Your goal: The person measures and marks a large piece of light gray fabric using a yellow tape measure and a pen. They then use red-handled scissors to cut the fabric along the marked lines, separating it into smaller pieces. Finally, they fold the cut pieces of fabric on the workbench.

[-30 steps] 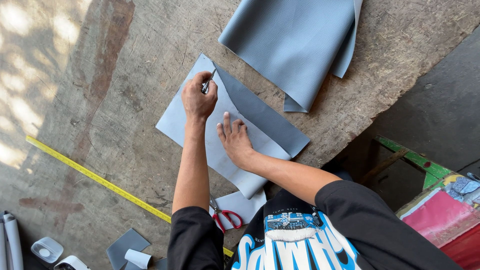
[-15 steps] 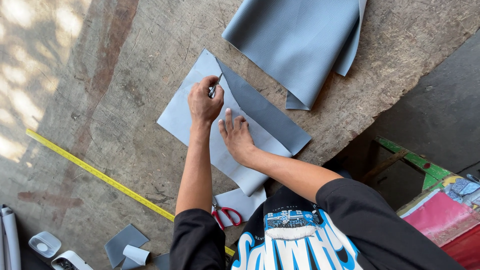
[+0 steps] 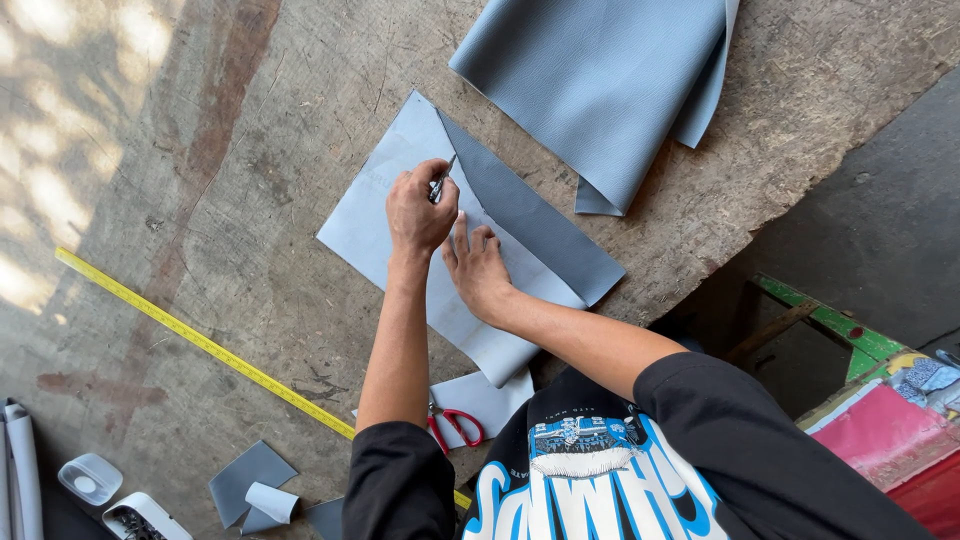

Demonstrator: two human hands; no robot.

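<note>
Your left hand (image 3: 420, 215) has its grip closed on a small knife (image 3: 441, 181), blade tip touching the pale grey sheet (image 3: 372, 222) just above your knuckles; your right hand (image 3: 478, 268), just beside it, lies flat with fingers spread, pinning the same sheet to the table (image 3: 250, 130); a darker grey strip (image 3: 540, 225) runs under the sheet's right edge; a yellow tape measure (image 3: 200, 340) lies well left; red-handled scissors (image 3: 455, 425) sit near your elbow.
</note>
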